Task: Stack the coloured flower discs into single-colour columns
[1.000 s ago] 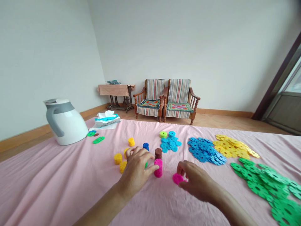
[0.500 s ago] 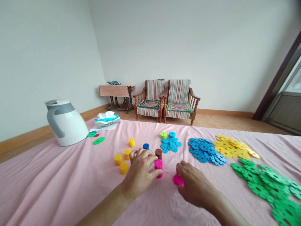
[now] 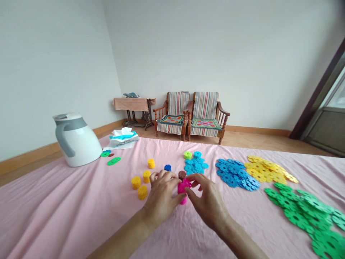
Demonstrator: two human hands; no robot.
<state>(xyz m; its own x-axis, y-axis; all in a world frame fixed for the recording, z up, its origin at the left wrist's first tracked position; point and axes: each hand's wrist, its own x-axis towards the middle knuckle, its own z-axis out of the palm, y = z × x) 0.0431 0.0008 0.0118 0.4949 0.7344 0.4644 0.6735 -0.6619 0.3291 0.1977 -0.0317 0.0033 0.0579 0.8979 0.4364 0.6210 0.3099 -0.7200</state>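
A stack of pink notched discs (image 3: 182, 197) stands upright on the cloth in front of me. My left hand (image 3: 165, 190) has thumb and fingers closed around its left side. My right hand (image 3: 208, 198) pinches a pink disc (image 3: 184, 185) at the top of that stack; whether it is seated there I cannot tell. Just behind stands a brown stack (image 3: 182, 175), partly hidden, and a dark blue stack (image 3: 167, 168) is beyond my left fingers. Several short yellow stacks (image 3: 142, 192) are left of my left hand.
Loose light blue discs (image 3: 196, 165) lie behind, a lime stack (image 3: 187, 155) beside them. Piles of blue (image 3: 234, 172), yellow (image 3: 266, 169) and green discs (image 3: 304, 208) spread to the right. A white jug (image 3: 79, 142) and a tissue box (image 3: 124, 138) stand at left on the pink cloth (image 3: 67, 208).
My right hand has moved left and up, bringing a pink disc from the cloth to the top of the pink stack. My left hand stays around the stack.
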